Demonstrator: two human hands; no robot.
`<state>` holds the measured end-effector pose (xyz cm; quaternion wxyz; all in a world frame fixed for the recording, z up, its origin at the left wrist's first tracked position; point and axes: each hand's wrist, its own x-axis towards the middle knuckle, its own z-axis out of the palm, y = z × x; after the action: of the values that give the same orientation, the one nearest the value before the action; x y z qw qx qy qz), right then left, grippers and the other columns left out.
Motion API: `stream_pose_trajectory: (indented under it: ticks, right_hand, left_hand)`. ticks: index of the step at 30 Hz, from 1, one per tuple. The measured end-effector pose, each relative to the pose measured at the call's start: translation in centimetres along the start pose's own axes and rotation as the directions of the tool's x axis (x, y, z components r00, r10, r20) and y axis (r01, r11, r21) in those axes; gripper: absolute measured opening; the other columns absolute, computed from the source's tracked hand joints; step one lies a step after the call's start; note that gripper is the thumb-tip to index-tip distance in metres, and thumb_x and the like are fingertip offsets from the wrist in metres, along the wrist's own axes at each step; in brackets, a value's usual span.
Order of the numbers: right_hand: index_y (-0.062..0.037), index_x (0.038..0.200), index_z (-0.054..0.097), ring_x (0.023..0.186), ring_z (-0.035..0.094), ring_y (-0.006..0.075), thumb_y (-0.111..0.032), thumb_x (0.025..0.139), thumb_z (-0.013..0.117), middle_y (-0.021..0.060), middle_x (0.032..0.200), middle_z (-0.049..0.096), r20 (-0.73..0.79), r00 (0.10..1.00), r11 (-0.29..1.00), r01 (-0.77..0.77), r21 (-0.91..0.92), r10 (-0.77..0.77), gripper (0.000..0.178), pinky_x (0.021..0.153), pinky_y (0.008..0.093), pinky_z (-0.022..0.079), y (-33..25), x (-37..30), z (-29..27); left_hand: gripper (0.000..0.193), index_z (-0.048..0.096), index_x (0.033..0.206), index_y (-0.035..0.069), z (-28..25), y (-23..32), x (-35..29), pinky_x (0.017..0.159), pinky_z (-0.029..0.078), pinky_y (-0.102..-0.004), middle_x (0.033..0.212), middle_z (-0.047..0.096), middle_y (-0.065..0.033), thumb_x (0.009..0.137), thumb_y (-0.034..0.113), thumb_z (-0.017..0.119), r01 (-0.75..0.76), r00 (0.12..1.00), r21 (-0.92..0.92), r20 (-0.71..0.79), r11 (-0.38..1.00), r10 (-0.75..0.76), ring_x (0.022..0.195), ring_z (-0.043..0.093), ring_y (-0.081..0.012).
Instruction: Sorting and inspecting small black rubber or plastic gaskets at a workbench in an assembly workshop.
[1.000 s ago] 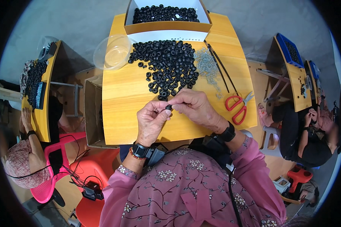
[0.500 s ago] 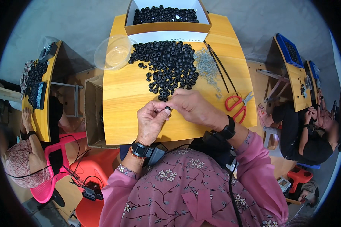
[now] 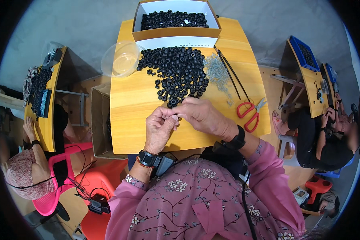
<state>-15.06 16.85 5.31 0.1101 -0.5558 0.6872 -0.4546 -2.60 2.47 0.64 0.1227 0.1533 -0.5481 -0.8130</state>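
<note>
My left hand (image 3: 159, 130) is closed in a pinch, thumb against fingers, on a small black ring-shaped piece (image 3: 178, 118) that is now mostly hidden by the fingertips. Right against it, my right hand (image 3: 206, 116) is pinched at the same spot; what its fingertips hold, if anything, cannot be seen. Just beyond both hands spreads a heap of black ring-shaped pieces (image 3: 176, 72) with holes in them. To its right lies a pile of small clear pieces (image 3: 218, 70).
A white-and-brown box (image 3: 178, 33) of similar black pieces stands at the table's far side. Beside the heap are a clear plastic tub (image 3: 125, 60), two thin dark rods (image 3: 233, 74) and red-handled scissors (image 3: 251, 114). Other people sit at tables left and right.
My right hand's fingers have come down closer over the left fingertips, covering more of the black piece. The view has shifted slightly; the heap and tools stay put.
</note>
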Motion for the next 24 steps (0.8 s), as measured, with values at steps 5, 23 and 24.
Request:
stream_pose_trajectory:
  ticks: [5, 23, 24]
  right_hand:
    - [-0.0017, 0.116, 0.060, 0.084, 0.062, 0.0341, -0.004, 0.089, 0.063, 0.0148, 0.090, 0.061, -0.006, 0.995, 0.995, -0.095, 0.038, 0.096, 0.027, 0.075, 0.0404, 0.052, -0.3, -0.1, 0.3]
    - [-0.0019, 0.098, 0.057, 0.079, 0.059, 0.0306, -0.013, 0.083, 0.069, 0.0127, 0.083, 0.054, -0.033, 0.999, 0.955, 0.019, -0.296, -0.030, 0.022, 0.068, 0.0415, 0.051, -1.4, -0.2, 1.7]
    - [-0.0015, 0.098, 0.057, 0.079, 0.059, 0.0305, -0.013, 0.082, 0.069, 0.0128, 0.082, 0.054, -0.039, 0.999, 0.957, 0.009, -0.291, -0.021, 0.023, 0.068, 0.0413, 0.051, -1.4, -0.3, 1.5]
  left_hand:
    - [0.004, 0.060, 0.096, 0.001, 0.1, 0.1, -0.1, 0.059, 0.048, -0.0209, 0.081, 0.065, -0.0028, 0.092, -0.001, 0.060, 0.021, 0.999, -0.086, -0.047, 0.996, -0.025, 0.066, 0.058, -0.0065]
    - [0.008, 0.063, 0.102, -0.003, -0.1, -0.2, -0.2, 0.074, 0.052, -0.0240, 0.092, 0.068, -0.0052, 0.095, -0.001, 0.060, 0.039, 0.999, -0.188, -0.019, 0.981, -0.043, 0.078, 0.062, -0.0091]
    - [0.008, 0.064, 0.103, -0.003, -0.1, -0.1, -0.2, 0.075, 0.052, -0.0240, 0.092, 0.069, -0.0053, 0.095, 0.000, 0.060, 0.047, 0.999, -0.191, -0.016, 0.981, -0.051, 0.078, 0.062, -0.0092]
